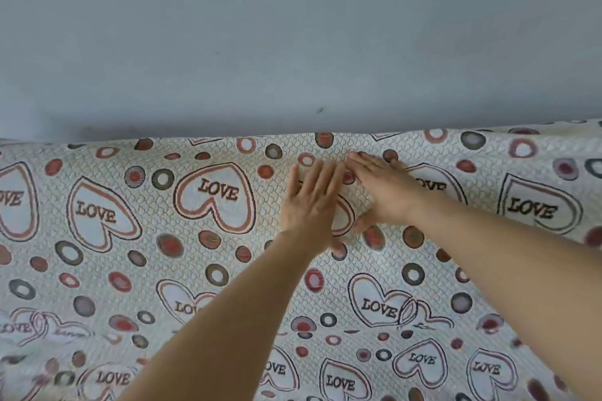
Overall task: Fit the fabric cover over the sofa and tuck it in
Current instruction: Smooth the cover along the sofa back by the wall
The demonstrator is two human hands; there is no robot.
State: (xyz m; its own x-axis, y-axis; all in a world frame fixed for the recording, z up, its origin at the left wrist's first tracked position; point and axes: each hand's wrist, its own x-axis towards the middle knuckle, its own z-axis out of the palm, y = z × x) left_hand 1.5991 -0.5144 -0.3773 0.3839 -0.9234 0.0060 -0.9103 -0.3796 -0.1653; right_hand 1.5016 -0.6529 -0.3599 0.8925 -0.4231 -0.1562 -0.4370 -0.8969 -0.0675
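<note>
Here the fabric cover, cream with "LOVE" hearts and rings, is spread across the lower half of the frame. The left hand and right hand are laid flat, fingers straight, right of centre. A grey-blue wall is seen above.

Plain grey-blue wall behind (small dark speck low down).

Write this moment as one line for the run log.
left hand: flat on fabric cover | right hand: flat on fabric cover | hands: side by side
</note>
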